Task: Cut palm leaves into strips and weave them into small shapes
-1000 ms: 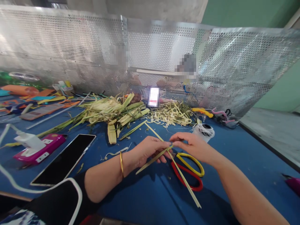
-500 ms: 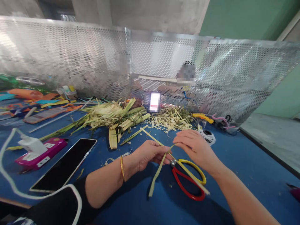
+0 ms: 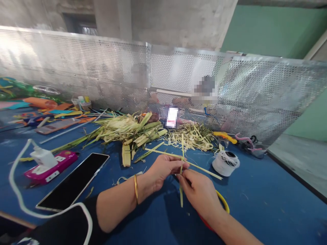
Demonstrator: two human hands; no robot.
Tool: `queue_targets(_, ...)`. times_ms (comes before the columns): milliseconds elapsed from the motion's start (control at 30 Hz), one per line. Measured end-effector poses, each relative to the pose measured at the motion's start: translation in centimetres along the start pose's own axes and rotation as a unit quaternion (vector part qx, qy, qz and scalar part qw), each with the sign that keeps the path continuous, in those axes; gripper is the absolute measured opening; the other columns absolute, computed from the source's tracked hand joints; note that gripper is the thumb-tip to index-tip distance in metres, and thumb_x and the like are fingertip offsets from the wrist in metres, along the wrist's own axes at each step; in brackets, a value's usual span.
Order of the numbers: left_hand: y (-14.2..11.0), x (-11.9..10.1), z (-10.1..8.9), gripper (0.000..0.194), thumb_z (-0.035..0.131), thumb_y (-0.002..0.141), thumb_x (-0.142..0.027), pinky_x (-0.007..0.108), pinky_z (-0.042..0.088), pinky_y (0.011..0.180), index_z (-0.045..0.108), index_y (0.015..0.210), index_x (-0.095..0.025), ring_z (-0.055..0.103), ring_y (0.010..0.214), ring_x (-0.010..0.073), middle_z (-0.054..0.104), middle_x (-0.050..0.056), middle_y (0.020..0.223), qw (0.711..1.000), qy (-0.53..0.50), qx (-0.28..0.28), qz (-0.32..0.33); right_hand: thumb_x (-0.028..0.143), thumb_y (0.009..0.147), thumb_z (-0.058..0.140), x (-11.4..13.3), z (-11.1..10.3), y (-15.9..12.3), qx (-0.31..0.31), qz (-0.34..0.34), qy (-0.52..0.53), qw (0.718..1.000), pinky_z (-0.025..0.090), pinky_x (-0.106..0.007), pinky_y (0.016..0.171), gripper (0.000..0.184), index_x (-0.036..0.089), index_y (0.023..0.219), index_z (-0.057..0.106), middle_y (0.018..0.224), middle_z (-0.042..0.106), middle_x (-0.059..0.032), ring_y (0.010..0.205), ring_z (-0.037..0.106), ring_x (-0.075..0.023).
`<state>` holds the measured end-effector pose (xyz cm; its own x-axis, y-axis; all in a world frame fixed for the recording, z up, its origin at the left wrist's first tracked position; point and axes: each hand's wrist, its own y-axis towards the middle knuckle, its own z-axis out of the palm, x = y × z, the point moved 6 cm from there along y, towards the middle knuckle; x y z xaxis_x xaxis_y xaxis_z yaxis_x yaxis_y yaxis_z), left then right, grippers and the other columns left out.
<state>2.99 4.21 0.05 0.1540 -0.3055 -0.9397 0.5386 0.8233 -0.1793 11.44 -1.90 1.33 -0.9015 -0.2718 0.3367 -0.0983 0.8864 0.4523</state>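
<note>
My left hand (image 3: 163, 170), with a gold bangle at the wrist, pinches two narrow pale-green plant strips where they cross. One long strip (image 3: 207, 172) slants from upper left to lower right; the other strip (image 3: 182, 144) runs nearly upright, its tail hanging below my fingers. Close beside it, my right hand (image 3: 200, 192) has thumb and fingers closed on the upright strip just under the crossing. Beneath my right hand lie scissors, mostly covered, with a yellow handle loop (image 3: 224, 201) and a bit of the red one showing.
A white thread spool (image 3: 225, 165) stands right of my hands. Behind them lie a stalk pile (image 3: 122, 127) and shredded strips (image 3: 191, 136). To the left are a dark-screened phone (image 3: 74, 182), a magenta power strip (image 3: 52, 168) and a white cable (image 3: 16, 190). A perforated metal screen (image 3: 102, 68) borders the table.
My right hand has moved down and left, beside my left fingers, now covering much of the scissors. The bent strip now stands nearly upright across the other. The view has tilted slightly upward.
</note>
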Motion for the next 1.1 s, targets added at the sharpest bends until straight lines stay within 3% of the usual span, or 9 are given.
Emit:
queue_targets(133,-0.2,-0.1,-0.1,0.019,0.077,0.055,-0.019,0.024,0.046,0.073,0.073,0.071,-0.011,0.060,0.068,0.0113,0.069,0.005,0.071,0.999,-0.026,-0.023,0.006,0.021,0.087,0.041,0.6,-0.5,-0.2,-0.026,-0.036,0.014,0.999,0.030,-0.024,0.052,0.026,0.020,0.061,0.048,0.059,0.054,-0.0003,0.052,0.048,-0.0124)
queue_targets(433,-0.5,0.4,-0.2,0.016,0.074,0.052,-0.008,0.025,0.048,0.070,0.069,0.067,-0.010,0.062,0.067,0.0130,0.068,0.005,0.071,0.997,-0.056,-0.061,0.010,0.014,0.080,0.041,1.5,-0.7,-0.3,-0.004,-0.088,0.030,0.996,0.030,-0.022,0.049,0.023,0.021,0.058,0.042,0.055,0.050,0.0016,0.048,0.045,-0.0110)
queue_targets(567,-0.5,0.1,-0.2,0.018,0.075,0.054,-0.010,0.024,0.048,0.067,0.068,0.070,-0.011,0.061,0.065,0.0120,0.068,0.004,0.070,0.997,-0.049,-0.055,0.011,0.019,0.088,0.040,1.3,-1.1,-0.2,0.014,-0.089,0.021,0.996,0.033,-0.023,0.051,0.026,0.021,0.064,0.050,0.062,0.056,0.0000,0.053,0.050,-0.0123)
queue_targets(767,-0.6,-0.3,-0.5,0.022,0.070,0.061,-0.020,0.026,0.049,0.069,0.068,0.082,-0.012,0.066,0.070,0.0157,0.071,0.007,0.075,0.998,-0.047,-0.033,-0.023,0.034,0.093,0.043,-1.0,-4.4,0.6,-0.133,-0.083,-0.117,0.981,0.038,-0.035,0.076,0.025,0.019,0.098,0.062,0.092,0.066,-0.0107,0.087,0.058,-0.0248)
queue_targets(933,-0.1,0.0,-1.1,0.018,0.070,0.065,-0.027,0.022,0.042,0.054,0.063,0.074,-0.014,0.057,0.053,0.0103,0.063,0.000,0.058,0.998,-0.020,-0.065,-0.015,0.025,0.094,0.039,-1.2,-3.0,1.0,-0.021,-0.096,-0.095,0.991,0.035,-0.031,0.068,0.028,0.019,0.074,0.058,0.065,0.063,-0.0022,0.060,0.055,-0.0161)
queue_targets(1100,0.0,-0.4,-1.1,0.013,0.068,0.067,-0.024,0.020,0.036,0.048,0.061,0.069,-0.013,0.052,0.048,0.0082,0.058,-0.001,0.053,0.997,-0.003,-0.069,0.016,0.033,0.090,0.047,-2.0,-2.0,0.9,0.023,-0.005,0.001,1.000,0.037,-0.027,0.059,0.019,0.022,0.080,0.058,0.071,0.065,-0.0007,0.066,0.056,-0.0179)
